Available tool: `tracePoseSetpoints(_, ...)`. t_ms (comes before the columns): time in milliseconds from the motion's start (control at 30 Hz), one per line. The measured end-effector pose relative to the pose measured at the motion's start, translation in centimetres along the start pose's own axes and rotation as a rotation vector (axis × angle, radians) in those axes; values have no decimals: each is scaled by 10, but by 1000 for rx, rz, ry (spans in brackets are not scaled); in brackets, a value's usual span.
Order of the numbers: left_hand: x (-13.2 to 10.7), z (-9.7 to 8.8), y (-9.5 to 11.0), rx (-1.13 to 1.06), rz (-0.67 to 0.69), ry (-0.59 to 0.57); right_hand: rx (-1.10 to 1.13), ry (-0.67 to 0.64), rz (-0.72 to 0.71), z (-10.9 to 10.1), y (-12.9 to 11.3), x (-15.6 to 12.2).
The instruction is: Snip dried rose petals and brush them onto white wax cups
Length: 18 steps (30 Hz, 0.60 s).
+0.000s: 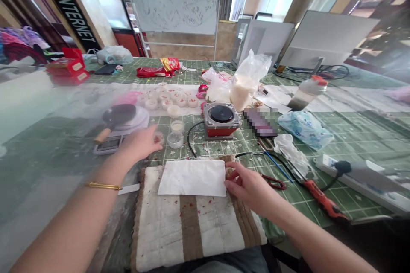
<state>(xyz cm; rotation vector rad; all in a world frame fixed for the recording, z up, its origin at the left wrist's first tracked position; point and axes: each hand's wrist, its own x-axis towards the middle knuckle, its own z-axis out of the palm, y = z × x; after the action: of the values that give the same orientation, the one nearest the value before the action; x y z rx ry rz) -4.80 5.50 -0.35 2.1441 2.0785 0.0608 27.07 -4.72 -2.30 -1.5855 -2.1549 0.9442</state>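
My left hand (144, 141) is closed at the fingertips around a small clear plastic cup (159, 138), partly hidden by the fingers. Just right of it stand two more clear cups, one with pale contents (177, 126) and one that looks clear inside (175, 140). A folded white paper (192, 178) lies flat on a striped towel (160, 226). At the paper's right edge rests my right hand (248, 185), thumb and fingers apart, the tips touching or very near the edge. Red flecks dot the towel below the paper.
Ahead sits a small hot plate (222, 121) with a black cord. A kitchen scale (110, 143) carrying a dark, wooden-handled pan (120, 115) is at left. Several filled cups (174, 98) stand behind. At right are a phone (260, 123), soldering iron (323, 198) and power strip (368, 187).
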Motion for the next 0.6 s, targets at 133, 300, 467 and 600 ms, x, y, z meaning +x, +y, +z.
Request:
tracePoseSetpoints(133, 7, 8, -1, 9, -9, -45, -239, -4, -80, 9, -7, 9)
tracePoseSetpoints(300, 7, 15, -1, 2, -49, -16, -379, 63, -107, 10, -11, 15)
tracePoseSetpoints(467, -5, 9, 3, -27, -70, 83, -415, 43, -308, 13, -24, 8)
tracePoseSetpoints(600, -29, -1, 16, -311, -52, 247, -271, -105, -462, 1, -18, 3)
